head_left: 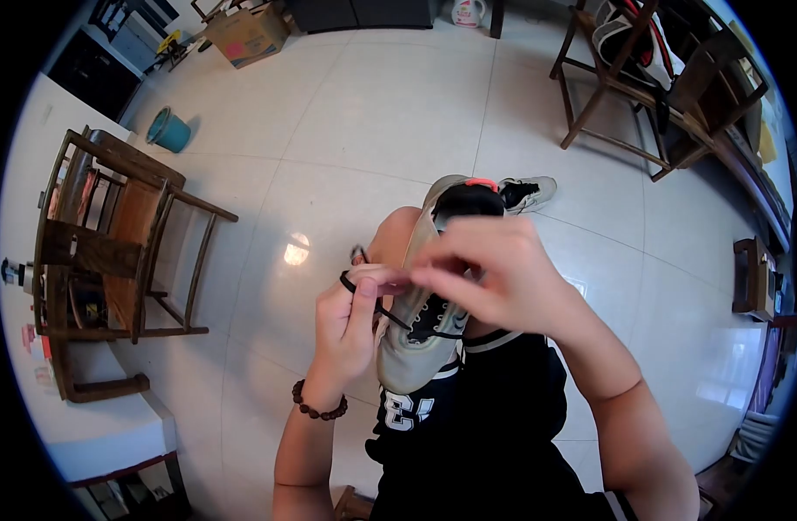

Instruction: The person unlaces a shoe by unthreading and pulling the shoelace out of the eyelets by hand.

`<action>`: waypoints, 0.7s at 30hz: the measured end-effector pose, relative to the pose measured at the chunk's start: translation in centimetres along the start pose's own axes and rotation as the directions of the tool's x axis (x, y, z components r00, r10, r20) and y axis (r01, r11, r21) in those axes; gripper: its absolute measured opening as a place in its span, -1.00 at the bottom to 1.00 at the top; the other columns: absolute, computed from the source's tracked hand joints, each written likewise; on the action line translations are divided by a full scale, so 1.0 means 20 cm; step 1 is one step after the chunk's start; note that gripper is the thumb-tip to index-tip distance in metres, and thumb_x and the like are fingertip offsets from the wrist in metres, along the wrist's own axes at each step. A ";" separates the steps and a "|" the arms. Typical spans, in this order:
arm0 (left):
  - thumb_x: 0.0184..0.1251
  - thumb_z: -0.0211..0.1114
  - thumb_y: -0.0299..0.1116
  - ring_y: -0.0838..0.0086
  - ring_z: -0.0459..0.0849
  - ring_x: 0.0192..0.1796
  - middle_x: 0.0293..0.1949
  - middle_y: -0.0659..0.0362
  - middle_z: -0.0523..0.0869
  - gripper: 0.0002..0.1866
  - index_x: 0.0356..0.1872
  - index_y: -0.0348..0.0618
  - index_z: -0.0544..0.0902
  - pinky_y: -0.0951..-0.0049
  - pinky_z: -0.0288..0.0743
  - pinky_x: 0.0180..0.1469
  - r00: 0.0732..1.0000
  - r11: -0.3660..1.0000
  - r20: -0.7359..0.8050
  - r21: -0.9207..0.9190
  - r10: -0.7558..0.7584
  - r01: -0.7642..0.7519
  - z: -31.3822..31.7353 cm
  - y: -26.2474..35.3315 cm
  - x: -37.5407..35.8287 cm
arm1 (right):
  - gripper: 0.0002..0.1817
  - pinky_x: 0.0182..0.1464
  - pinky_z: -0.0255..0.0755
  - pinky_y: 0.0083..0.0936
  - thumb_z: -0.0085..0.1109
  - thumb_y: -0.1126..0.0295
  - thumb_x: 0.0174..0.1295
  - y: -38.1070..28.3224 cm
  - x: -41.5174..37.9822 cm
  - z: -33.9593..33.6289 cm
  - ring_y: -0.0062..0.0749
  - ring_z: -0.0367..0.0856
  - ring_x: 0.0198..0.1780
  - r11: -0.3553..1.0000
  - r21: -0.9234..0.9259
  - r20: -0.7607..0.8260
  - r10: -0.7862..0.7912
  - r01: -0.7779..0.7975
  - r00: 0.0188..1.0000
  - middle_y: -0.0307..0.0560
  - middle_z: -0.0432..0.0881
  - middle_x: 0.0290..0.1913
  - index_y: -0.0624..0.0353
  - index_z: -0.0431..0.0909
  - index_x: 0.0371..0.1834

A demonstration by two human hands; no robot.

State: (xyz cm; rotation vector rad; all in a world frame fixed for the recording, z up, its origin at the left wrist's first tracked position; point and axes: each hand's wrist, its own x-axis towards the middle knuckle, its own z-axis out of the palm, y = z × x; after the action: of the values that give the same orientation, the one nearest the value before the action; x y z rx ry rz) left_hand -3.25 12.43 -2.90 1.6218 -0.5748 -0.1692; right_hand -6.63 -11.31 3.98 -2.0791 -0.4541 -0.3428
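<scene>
Pale tiled floor point(372, 104) spreads across the room below my head camera, with a dark wooden chair point(125, 252) at left and another wooden chair point(611, 87) at upper right. The right-hand chair holds a white, black and red item point(633, 39) on its seat. At the far side sits a brown cardboard box point(246, 36); I cannot tell what is inside. Nearer the left chair stands a teal bucket point(169, 130), its contents too dark to make out, and at the top edge a white jug point(468, 12) bears a red label.

Over my lap, above dark clothing point(502, 417) with white lettering, a grey shoe point(411, 360) points its toe toward me, its dark opening farther away and edged in coral red at the rim. A second shoe point(529, 193) is on the floor beyond it.

My right hand point(502, 269) arches over the grey shoe, thumb and forefinger brought together near the left fingertips; whatever lies between them is too small to tell. My left hand point(346, 321), at the shoe's left side, presses its thumb against the curled forefinger, with black lace point(391, 316) looped about its fingers and running down to the eyelets near the toe. A brown beaded bracelet point(318, 412) circles my left wrist.
</scene>
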 end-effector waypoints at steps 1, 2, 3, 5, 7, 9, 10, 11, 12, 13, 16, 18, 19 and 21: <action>0.91 -0.04 -0.22 0.39 0.83 0.00 -0.02 0.02 0.86 -0.54 0.10 -0.42 0.74 0.36 0.69 0.11 0.999 0.997 0.022 -0.067 -0.038 0.039 -0.02 -0.01 0.00 | -0.88 -0.35 0.54 -0.47 0.54 0.43 0.30 0.03 -0.07 0.01 -0.34 0.71 -0.44 1.000 0.016 0.085 -0.005 0.003 0.996 -0.12 0.76 -0.39 0.17 0.85 -0.15; 0.91 -0.06 -0.23 0.36 0.83 0.09 0.06 -0.02 0.86 -0.53 0.15 -0.43 0.73 0.35 0.69 0.20 0.996 0.988 0.048 -0.132 -0.075 0.081 -0.03 -0.01 0.00 | -0.86 -0.33 0.56 -0.45 0.54 0.43 0.30 0.04 -0.11 0.03 -0.31 0.75 -0.43 0.994 0.074 0.106 -0.093 0.086 0.990 -0.11 0.77 -0.39 0.20 0.85 -0.14; 0.91 -0.06 -0.23 0.36 0.83 0.09 0.06 -0.02 0.86 -0.53 0.15 -0.43 0.73 0.35 0.69 0.20 0.996 0.988 0.050 -0.132 -0.078 0.084 -0.03 -0.01 0.01 | -0.86 -0.32 0.58 -0.42 0.55 0.44 0.29 0.05 -0.15 0.06 -0.28 0.76 -0.42 0.997 0.059 0.145 -0.052 0.044 0.988 -0.09 0.77 -0.40 0.21 0.84 -0.14; 0.91 -0.06 -0.21 0.41 0.82 0.04 0.01 0.01 0.85 -0.54 0.16 -0.40 0.73 0.40 0.68 0.16 0.988 0.966 0.020 -0.204 -0.156 0.157 -0.02 -0.01 0.04 | -0.80 -0.09 0.68 -0.16 0.49 0.33 0.30 0.04 -0.21 0.09 0.03 0.82 -0.21 0.986 0.020 0.306 0.154 -0.168 0.939 0.07 0.81 -0.28 0.21 0.81 -0.13; 0.89 0.01 -0.23 0.45 0.82 -0.01 -0.04 0.05 0.85 -0.58 0.15 -0.38 0.73 0.43 0.69 0.11 0.987 0.969 0.037 -0.185 -0.158 0.163 -0.02 -0.03 0.04 | -0.80 -0.10 0.68 -0.15 0.49 0.32 0.29 0.06 -0.25 0.13 0.03 0.82 -0.21 0.984 -0.017 0.321 0.173 -0.177 0.931 0.07 0.81 -0.28 0.20 0.81 -0.14; 0.87 0.07 -0.25 0.50 0.81 -0.06 -0.09 0.09 0.85 -0.63 0.14 -0.36 0.74 0.46 0.69 0.05 0.985 0.972 0.046 -0.163 -0.165 0.171 -0.05 -0.03 0.02 | -0.80 -0.16 0.67 -0.11 0.51 0.29 0.27 0.08 -0.28 0.19 0.01 0.82 -0.23 0.982 -0.070 0.308 0.186 -0.173 0.933 0.00 0.81 -0.29 0.17 0.80 -0.18; 0.86 0.08 -0.27 0.50 0.78 -0.11 -0.13 0.10 0.83 -0.65 0.10 -0.36 0.73 0.44 0.69 0.00 0.946 0.951 0.130 -0.056 -0.296 0.305 -0.08 -0.02 0.00 | -0.80 -0.16 0.67 -0.11 0.51 0.29 0.27 0.08 -0.30 0.21 0.01 0.82 -0.23 0.983 -0.067 0.308 0.184 -0.171 0.933 0.00 0.81 -0.29 0.17 0.80 -0.18; 0.86 0.08 -0.28 0.51 0.76 -0.15 -0.16 0.12 0.80 -0.66 0.05 -0.37 0.72 0.42 0.69 -0.04 0.883 0.904 0.197 0.060 -0.426 0.423 -0.10 -0.02 -0.03 | -0.81 -0.20 0.66 -0.13 0.51 0.29 0.27 0.09 -0.31 0.23 -0.01 0.81 -0.25 0.985 -0.092 0.282 0.165 -0.145 0.945 -0.05 0.78 -0.30 0.16 0.81 -0.19; 0.86 0.08 -0.28 0.51 0.76 -0.15 -0.16 0.12 0.80 -0.66 0.05 -0.37 0.72 0.42 0.69 -0.04 0.882 0.903 0.195 0.062 -0.428 0.425 -0.12 -0.03 -0.06 | -0.82 -0.24 0.65 -0.14 0.51 0.29 0.26 0.10 -0.31 0.25 -0.04 0.80 -0.27 0.986 -0.117 0.257 0.146 -0.120 0.955 -0.10 0.75 -0.32 0.15 0.81 -0.20; 0.81 0.15 -0.33 0.52 0.75 -0.21 -0.24 0.15 0.78 -0.72 -0.01 -0.35 0.73 0.44 0.67 -0.11 0.884 0.904 0.210 0.004 -0.418 0.427 -0.13 -0.05 -0.10 | -0.82 -0.24 0.65 -0.14 0.51 0.29 0.26 0.11 -0.32 0.26 -0.04 0.80 -0.27 0.986 -0.114 0.256 0.147 -0.121 0.955 -0.10 0.75 -0.32 0.15 0.81 -0.20; 0.74 0.27 -0.36 0.59 0.71 -0.31 -0.35 0.23 0.76 -0.77 -0.12 -0.32 0.75 0.52 0.62 -0.20 0.870 0.874 0.143 -0.054 -0.472 0.483 -0.18 -0.07 -0.16 | -0.85 -0.30 0.61 -0.18 0.51 0.30 0.26 0.13 -0.33 0.29 -0.11 0.79 -0.30 0.989 -0.126 0.203 0.106 -0.081 0.974 -0.17 0.68 -0.34 0.12 0.81 -0.22; 0.72 0.32 -0.35 0.64 0.68 -0.35 -0.39 0.26 0.75 -0.77 -0.16 -0.31 0.76 0.57 0.58 -0.22 0.846 0.844 0.056 -0.061 -0.530 0.533 -0.25 -0.10 -0.19 | -0.86 -0.32 0.59 -0.21 0.51 0.30 0.26 0.13 -0.34 0.30 -0.16 0.77 -0.31 0.991 -0.118 0.169 0.079 -0.060 0.982 -0.19 0.64 -0.35 0.10 0.82 -0.24; 0.74 0.29 -0.34 0.62 0.69 -0.37 -0.44 0.25 0.72 -0.75 -0.19 -0.30 0.74 0.54 0.56 -0.25 0.849 0.848 -0.057 0.052 -0.526 0.528 -0.31 -0.13 -0.20 | -0.86 -0.32 0.59 -0.21 0.51 0.30 0.26 0.13 -0.35 0.29 -0.16 0.77 -0.31 0.992 -0.116 0.170 0.077 -0.058 0.982 -0.19 0.64 -0.35 0.10 0.82 -0.24; 0.76 0.26 -0.34 0.60 0.69 -0.39 -0.48 0.23 0.70 -0.72 -0.22 -0.30 0.73 0.51 0.54 -0.29 0.847 0.832 -0.165 0.165 -0.506 0.529 -0.36 -0.15 -0.23 | -0.86 -0.31 0.59 -0.23 0.52 0.31 0.26 0.13 -0.37 0.28 -0.17 0.76 -0.31 0.996 -0.075 0.115 0.063 -0.055 0.991 -0.19 0.64 -0.34 0.12 0.81 -0.24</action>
State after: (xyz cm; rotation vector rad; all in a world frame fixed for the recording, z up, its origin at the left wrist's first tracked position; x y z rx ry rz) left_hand -3.32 20.92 -5.67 1.9511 -0.0454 -0.4281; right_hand -11.76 -9.12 -3.93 -2.1859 -0.4547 -0.2058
